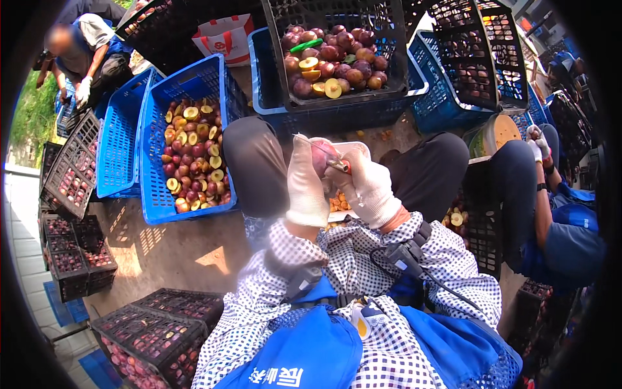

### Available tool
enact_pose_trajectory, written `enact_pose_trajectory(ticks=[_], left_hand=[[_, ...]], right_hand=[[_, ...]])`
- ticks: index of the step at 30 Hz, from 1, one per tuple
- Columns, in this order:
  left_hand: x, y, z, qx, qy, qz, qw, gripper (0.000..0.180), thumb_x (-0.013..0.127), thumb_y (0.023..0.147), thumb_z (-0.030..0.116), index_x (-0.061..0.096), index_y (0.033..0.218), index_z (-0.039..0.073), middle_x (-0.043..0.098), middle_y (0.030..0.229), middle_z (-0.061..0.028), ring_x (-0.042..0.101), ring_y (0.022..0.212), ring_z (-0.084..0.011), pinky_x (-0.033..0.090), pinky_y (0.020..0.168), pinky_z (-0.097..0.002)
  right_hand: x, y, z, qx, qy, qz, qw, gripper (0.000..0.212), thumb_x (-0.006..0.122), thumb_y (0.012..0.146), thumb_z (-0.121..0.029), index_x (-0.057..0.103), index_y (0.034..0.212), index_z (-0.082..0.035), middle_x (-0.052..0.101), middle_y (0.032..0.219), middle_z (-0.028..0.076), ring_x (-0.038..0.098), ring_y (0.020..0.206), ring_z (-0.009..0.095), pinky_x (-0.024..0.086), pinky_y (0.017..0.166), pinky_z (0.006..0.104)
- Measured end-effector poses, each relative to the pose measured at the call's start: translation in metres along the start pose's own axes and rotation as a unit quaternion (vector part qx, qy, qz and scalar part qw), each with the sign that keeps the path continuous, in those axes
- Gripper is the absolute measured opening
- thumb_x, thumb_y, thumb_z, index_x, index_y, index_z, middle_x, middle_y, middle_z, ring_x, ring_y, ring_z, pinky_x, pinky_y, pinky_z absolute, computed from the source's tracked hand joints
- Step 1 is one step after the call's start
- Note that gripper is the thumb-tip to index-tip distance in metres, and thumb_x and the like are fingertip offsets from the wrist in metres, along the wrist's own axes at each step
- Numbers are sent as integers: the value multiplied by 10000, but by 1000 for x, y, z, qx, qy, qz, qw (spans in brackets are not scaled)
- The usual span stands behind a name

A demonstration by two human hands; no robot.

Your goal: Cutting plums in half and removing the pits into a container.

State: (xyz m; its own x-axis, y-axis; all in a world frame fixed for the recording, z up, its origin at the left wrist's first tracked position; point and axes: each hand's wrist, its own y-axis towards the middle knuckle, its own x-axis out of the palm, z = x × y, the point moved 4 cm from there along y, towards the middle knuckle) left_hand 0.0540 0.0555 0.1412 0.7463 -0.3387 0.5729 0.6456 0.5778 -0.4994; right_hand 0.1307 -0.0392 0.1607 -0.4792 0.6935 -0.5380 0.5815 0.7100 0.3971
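Note:
Over my lap, my gloved left hand (304, 185) is closed around a reddish-purple plum (321, 155). My gloved right hand (368, 188) grips a small knife (340, 166) with a bit of red on its handle, held against the fruit. The glove and the plum partly hide the blade. Below both hands, between my knees, sits a white container (356, 148) with orange plum stones (338, 202) in it.
Left of my knee stands a blue crate (149, 129) of halved plums. Ahead, a black crate (275, 48) of plums, some cut, with a green-handled tool (306, 46), rests on a blue crate (259, 100). Co-workers sit at far left (97, 39) and right (570, 240).

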Motion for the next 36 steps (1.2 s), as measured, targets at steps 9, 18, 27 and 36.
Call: enact_pose_trajectory(ticks=[9,18,27,36], left_hand=[[-23,22,-29,-51,-12,60,997,457,564,957,601,645,900,155,643,723,-13,507,488,-102,404,444,-247],[-52,41,-31,195,39,55,979,382,537,1025,454,592,947,85,567,777,12,504,691,-83,432,627,-256],[-20,43,71,337,38,-64,939,408,594,999,474,585,1003,66,574,817,-11,502,686,-68,441,643,-242],[20,12,66,34,-65,-346,936,695,656,944,460,424,1434,25,592,1229,-116,618,959,-190,526,726,-303]], right_hand=[[8,-5,27,-37,-82,-130,987,346,704,831,-92,549,1136,-35,681,878,195,692,733,394,558,625,455],[40,-18,2,-7,-119,-53,991,208,642,891,-70,572,1074,0,675,898,210,672,808,387,517,690,460],[-46,10,-71,206,397,-197,872,243,679,910,-257,579,861,-42,503,640,8,444,486,96,334,455,258],[-58,13,-23,138,163,34,976,238,591,981,-123,632,1179,2,695,944,131,673,809,189,523,754,292]])
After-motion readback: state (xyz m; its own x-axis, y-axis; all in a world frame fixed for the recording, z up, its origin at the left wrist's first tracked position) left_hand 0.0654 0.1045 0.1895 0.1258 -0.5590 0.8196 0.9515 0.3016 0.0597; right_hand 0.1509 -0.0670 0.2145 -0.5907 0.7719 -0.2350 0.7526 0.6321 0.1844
